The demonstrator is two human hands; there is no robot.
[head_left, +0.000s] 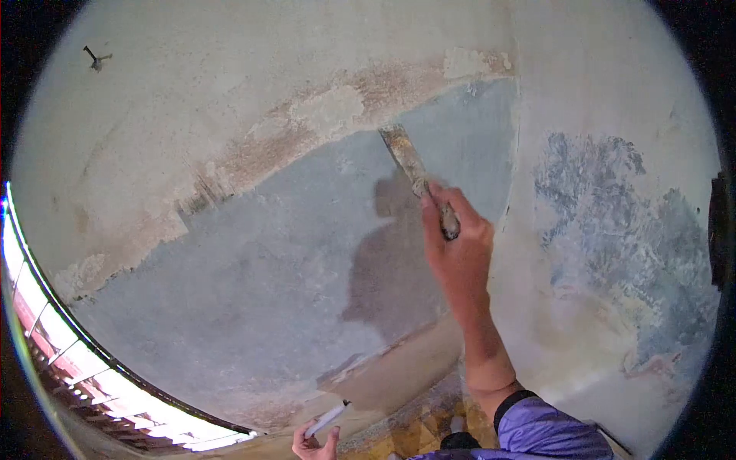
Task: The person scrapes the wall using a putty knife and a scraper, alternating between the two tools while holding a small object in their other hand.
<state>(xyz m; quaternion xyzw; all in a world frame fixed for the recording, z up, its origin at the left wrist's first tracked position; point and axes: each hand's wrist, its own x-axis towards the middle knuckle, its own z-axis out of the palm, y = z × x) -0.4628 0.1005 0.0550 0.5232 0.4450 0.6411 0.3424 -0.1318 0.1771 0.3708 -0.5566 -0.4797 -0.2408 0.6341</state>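
My right hand [462, 230] is raised to the wall and wrapped round the handle of a worn, plaster-stained scraper [404, 153]. The scraper's flat tip lies against the upper edge of a grey-blue wall patch [261, 261], just under a rough strip of exposed plaster [330, 111]. Low in the view, my left hand [316, 443] holds a pale, slender tool [328, 420] with a dark tip, away from the scraper. What kind of tool it is, I cannot tell.
A barred opening [84, 368] lets bright light in at the lower left. On the right, the adjoining wall has a flaking blue-grey area [606, 207]. A metal hook [95, 58] sticks out at the upper left. A dark object [719, 230] is at the far right edge.
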